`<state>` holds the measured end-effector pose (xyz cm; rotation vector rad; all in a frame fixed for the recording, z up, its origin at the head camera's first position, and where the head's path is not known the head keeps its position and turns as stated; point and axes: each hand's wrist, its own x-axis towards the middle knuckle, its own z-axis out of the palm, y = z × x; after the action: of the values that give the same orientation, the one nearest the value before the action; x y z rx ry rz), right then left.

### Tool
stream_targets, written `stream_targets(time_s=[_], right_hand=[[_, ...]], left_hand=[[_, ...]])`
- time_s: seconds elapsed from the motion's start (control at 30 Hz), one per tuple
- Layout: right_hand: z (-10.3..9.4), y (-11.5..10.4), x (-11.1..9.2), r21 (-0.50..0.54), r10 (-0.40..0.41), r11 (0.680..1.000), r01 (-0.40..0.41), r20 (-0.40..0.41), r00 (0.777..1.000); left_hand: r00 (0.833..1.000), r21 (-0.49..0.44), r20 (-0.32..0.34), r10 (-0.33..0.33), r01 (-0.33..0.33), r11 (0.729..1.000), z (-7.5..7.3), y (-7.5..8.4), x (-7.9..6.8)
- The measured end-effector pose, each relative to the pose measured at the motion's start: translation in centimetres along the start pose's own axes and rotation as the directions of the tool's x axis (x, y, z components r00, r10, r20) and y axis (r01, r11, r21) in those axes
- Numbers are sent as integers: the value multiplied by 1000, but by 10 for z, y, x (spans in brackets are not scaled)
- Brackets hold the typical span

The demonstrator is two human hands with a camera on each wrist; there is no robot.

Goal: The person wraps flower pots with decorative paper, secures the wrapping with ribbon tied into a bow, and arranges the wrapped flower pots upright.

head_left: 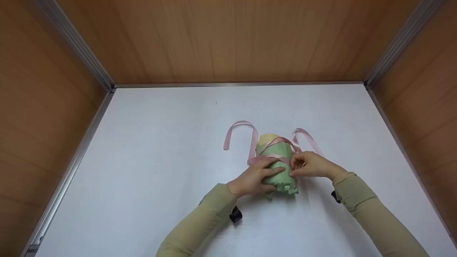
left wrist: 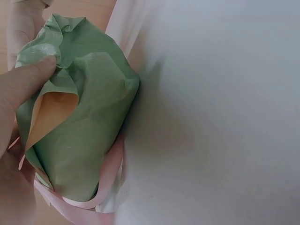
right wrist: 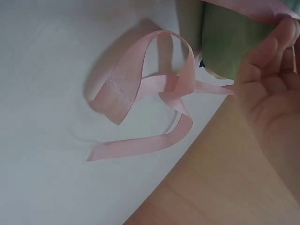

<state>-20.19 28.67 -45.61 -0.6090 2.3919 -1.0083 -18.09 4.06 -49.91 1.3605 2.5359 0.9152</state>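
A cylinder-shaped parcel in green paper (head_left: 279,176) lies on the white table, a pale yellow patch (head_left: 267,137) at its far end. Pink ribbon (head_left: 254,141) wraps around it, with loose tails curling out on both sides. My left hand (head_left: 251,178) holds the parcel from the left, fingers spread over its top. The left wrist view shows that thumb (left wrist: 33,77) pressing the crumpled, folded end, where a flap shows a tan inside (left wrist: 54,112). At the parcel's right side, my right hand (head_left: 314,165) has its fingers curled, pinching the ribbon; the fingertips are partly hidden.
The white table (head_left: 160,142) spreads around the parcel. Wood-grain panels (head_left: 235,43) with metal edge strips stand at the back and both sides. A looped ribbon tail (right wrist: 136,144) lies on the table near the right hand.
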Motion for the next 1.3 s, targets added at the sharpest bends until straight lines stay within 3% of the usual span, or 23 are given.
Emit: stream_targets(time_s=[0.17,0.43,0.63,0.73,0.9,1.07,1.2,1.3], right_hand=[[1,-1,2,-41,12,999,-13,-14,1000],[8,4,-3,-43,16,999,-17,-27,1000],[12,1,-3,-22,-31,999,30,-42,999],[13,-1,-2,-24,-40,999,39,-40,998],[13,-1,-3,-24,-43,999,42,-32,999],[6,4,-4,19,-15,1000,16,-31,999],[-4,13,1,84,58,995,-48,-129,990],[-9,19,9,76,127,991,-112,-241,962]], left_hand=[[1000,28,-1,-2,2,1000,0,-2,1],[998,125,-7,70,-69,990,6,-1,-2],[995,332,-65,82,-56,942,5,1,-8],[994,382,-86,74,-35,923,5,2,-11],[992,396,-84,98,-58,916,4,3,-12],[995,352,-23,93,-79,933,3,3,-11],[998,297,7,68,-67,953,3,2,-10],[998,269,18,53,-56,961,2,2,-10]])
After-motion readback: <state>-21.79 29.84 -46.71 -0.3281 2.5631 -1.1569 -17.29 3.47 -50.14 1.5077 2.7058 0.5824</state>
